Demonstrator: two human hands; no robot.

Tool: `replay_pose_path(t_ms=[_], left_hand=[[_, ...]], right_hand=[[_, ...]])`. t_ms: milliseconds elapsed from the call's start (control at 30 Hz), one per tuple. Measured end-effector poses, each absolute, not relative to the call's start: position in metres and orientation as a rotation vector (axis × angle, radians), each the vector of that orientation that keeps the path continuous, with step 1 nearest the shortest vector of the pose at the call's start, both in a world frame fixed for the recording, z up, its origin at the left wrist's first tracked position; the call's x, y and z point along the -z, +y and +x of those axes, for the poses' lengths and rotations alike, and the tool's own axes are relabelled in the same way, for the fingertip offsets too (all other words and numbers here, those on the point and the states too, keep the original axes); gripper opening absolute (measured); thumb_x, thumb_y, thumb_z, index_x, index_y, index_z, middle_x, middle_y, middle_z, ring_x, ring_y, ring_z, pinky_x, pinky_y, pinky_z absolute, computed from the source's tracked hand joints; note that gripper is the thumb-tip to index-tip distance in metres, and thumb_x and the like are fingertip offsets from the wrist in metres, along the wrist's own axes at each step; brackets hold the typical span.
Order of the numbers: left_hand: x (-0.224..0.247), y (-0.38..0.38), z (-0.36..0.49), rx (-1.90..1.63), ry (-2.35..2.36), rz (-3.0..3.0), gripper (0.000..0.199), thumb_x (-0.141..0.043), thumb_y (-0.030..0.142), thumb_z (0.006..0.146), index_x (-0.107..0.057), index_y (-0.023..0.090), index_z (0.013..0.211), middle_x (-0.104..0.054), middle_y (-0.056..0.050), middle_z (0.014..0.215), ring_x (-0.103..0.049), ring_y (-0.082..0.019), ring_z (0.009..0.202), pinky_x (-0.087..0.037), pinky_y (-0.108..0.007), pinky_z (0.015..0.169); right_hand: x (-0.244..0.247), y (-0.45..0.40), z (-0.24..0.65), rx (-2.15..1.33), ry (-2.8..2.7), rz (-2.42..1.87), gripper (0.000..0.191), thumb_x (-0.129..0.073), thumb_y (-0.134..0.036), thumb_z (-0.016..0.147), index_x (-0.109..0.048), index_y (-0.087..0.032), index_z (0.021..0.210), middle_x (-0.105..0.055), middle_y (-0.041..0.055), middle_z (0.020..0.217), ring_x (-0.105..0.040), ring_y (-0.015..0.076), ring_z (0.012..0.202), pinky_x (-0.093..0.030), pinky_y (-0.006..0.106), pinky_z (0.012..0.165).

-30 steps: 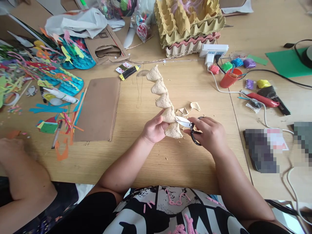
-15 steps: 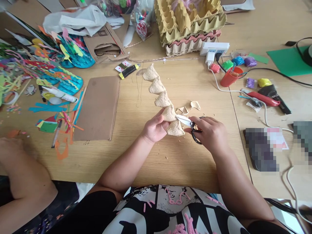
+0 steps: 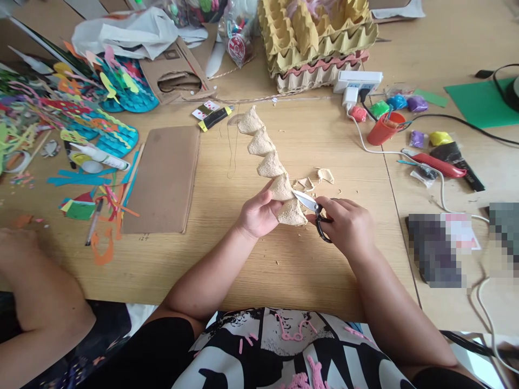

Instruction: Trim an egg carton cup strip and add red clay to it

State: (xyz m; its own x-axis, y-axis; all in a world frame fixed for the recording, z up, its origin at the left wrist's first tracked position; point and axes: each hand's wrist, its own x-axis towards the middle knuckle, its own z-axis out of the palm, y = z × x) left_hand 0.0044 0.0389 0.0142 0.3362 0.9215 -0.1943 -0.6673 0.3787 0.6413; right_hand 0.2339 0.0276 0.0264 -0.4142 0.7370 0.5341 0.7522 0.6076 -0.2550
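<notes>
A strip of egg carton [image 3: 271, 164], beige and made of several pointed cups in a row, runs up and away over the table. My left hand [image 3: 259, 214] grips it near its close end, thumb on top and fingers beneath. In my right hand [image 3: 349, 222] is a pair of scissors with black handles [image 3: 312, 204], fingers wrapped around the loops. The blades look nearly closed, and their tips touch the strip at the joint between its two closest cups. Small cut scraps [image 3: 325, 175] of the same carton lie just beyond the scissors.
Stacked egg trays [image 3: 320, 48] stand at the back beside a white power strip [image 3: 359, 81]. A brown cardboard sheet [image 3: 162, 181] lies to the left, near coloured paper strips. An orange cup [image 3: 385, 129] and a white cable are on the right. Another person's arm [image 3: 44, 292] rests at far left.
The scissors' handles have come closer together and my right hand has shifted slightly left. My left hand and the carton strip stay almost in place.
</notes>
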Motion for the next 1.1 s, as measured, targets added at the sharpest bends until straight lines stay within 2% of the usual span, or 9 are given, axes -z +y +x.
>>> replay_pose_path(t_ms=[133,267,333,467,600,733,833,967,1100], left_hand=[[-0.013,0.038,0.004,-1.089,0.590,0.484,0.073,-0.089,0.056,0.071,-0.070,0.031,0.137,-0.082,-0.005,0.118,-0.072,-0.036,0.128,-0.055,-0.050,0.109],[-0.012,0.038,0.004,-1.083,0.571,0.460,0.068,-0.090,0.055,0.071,-0.072,0.031,0.132,-0.082,-0.003,0.105,-0.076,-0.033,0.117,-0.057,-0.048,0.104],[-0.013,0.039,0.004,-1.076,0.579,0.459,0.070,-0.090,0.055,0.070,-0.071,0.031,0.133,-0.082,-0.003,0.106,-0.076,-0.032,0.115,-0.057,-0.049,0.104],[-0.016,0.039,0.005,-1.075,0.567,0.468,0.077,-0.092,0.053,0.069,-0.067,0.032,0.139,-0.082,-0.003,0.110,-0.075,-0.033,0.120,-0.057,-0.047,0.105],[-0.019,0.040,0.005,-1.079,0.563,0.503,0.068,-0.094,0.050,0.069,-0.070,0.028,0.129,-0.081,-0.003,0.105,-0.075,-0.032,0.121,-0.060,-0.043,0.102],[-0.017,0.042,0.003,-1.102,0.594,0.509,0.062,-0.095,0.048,0.068,-0.071,0.026,0.121,-0.081,-0.004,0.105,-0.073,-0.034,0.126,-0.060,-0.044,0.104],[-0.015,0.043,0.002,-1.111,0.571,0.536,0.062,-0.098,0.046,0.065,-0.072,0.027,0.118,-0.081,-0.003,0.110,-0.075,-0.031,0.121,-0.060,-0.040,0.101],[-0.013,0.044,0.002,-1.070,0.538,0.611,0.059,-0.099,0.048,0.066,-0.075,0.027,0.117,-0.081,-0.002,0.107,-0.078,-0.026,0.108,-0.061,-0.035,0.090],[-0.014,0.042,0.002,-1.077,0.578,0.613,0.058,-0.099,0.047,0.065,-0.075,0.028,0.114,-0.080,-0.002,0.109,-0.077,-0.025,0.109,-0.060,-0.033,0.089]], right_hand=[[-0.027,0.027,0.232,-0.004,-2.220,-1.177,0.021,-0.065,-0.036,0.104,-0.076,-0.018,0.105,-0.073,0.0030,0.069,-0.063,0.0198,0.063,-0.040,0.031,0.061],[-0.022,0.026,0.232,-0.037,-2.213,-1.201,0.023,-0.063,-0.038,0.105,-0.077,-0.019,0.106,-0.070,0.0023,0.065,-0.060,0.0197,0.060,-0.039,0.031,0.061],[-0.020,0.026,0.231,-0.049,-2.208,-1.227,0.024,-0.063,-0.040,0.104,-0.077,-0.021,0.105,-0.069,0.0018,0.063,-0.059,0.0192,0.058,-0.037,0.030,0.060],[-0.015,0.027,0.230,-0.072,-2.179,-1.244,0.026,-0.061,-0.041,0.105,-0.077,-0.021,0.100,-0.068,0.0020,0.062,-0.057,0.0181,0.056,-0.035,0.030,0.059],[-0.015,0.031,0.230,-0.216,-2.134,-1.255,0.028,-0.063,-0.047,0.103,-0.073,-0.021,0.101,-0.067,0.0017,0.065,-0.059,0.0182,0.058,-0.038,0.029,0.059],[-0.019,0.033,0.232,-0.393,-2.134,-1.242,0.030,-0.065,-0.050,0.100,-0.069,-0.022,0.109,-0.071,0.0036,0.077,-0.064,0.0208,0.068,-0.045,0.030,0.064],[-0.021,0.034,0.232,-0.293,-2.164,-1.158,0.026,-0.066,-0.046,0.099,-0.069,-0.022,0.109,-0.072,0.0056,0.081,-0.065,0.0236,0.075,-0.047,0.033,0.069],[-0.021,0.033,0.230,-0.163,-2.150,-1.136,0.021,-0.068,-0.039,0.098,-0.071,-0.021,0.110,-0.072,0.0058,0.080,-0.065,0.0243,0.075,-0.047,0.034,0.070],[-0.021,0.032,0.230,-0.138,-2.153,-1.179,0.019,-0.066,-0.039,0.100,-0.074,-0.023,0.108,-0.070,0.0048,0.075,-0.064,0.0236,0.073,-0.047,0.033,0.070]])
